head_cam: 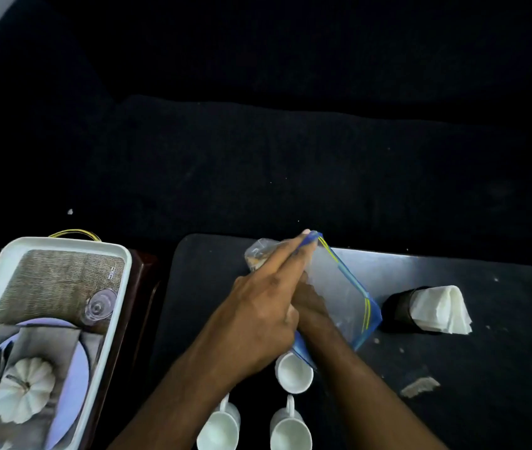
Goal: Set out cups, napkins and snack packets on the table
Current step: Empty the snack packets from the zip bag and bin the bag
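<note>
Reaching forward over the dark table (501, 368), both forearms come in from the bottom edge and meet at a clear zip bag (339, 287) with a blue seal strip and yellow lines. The left hand (258, 316) lies on top, back of the hand up, its fingers stretched long and close together toward the far corner of the bag, where the fingertips pinch the blue seal. The right hand (310, 306) sits just beneath and beside it, mostly covered by the left hand and the plastic, and appears closed on the bag's near side; how its fingers lie cannot be told. The bag is held tilted above the table, its far end bunched around something pale that is too blurred to name.

Three white cups (294, 373) stand on the table below the hands: one just under the bag's lower corner, two nearer the bottom edge with their handles pointing away. To the right, well apart from the bag, a dark holder (396, 308) carries a fold of white napkins (443, 308). A scrap of pale paper (420, 386) lies on the table in front of it.

Left of the table, a white tray (121, 287) printed with a place-setting picture rests on a dark wooden surface.
</note>
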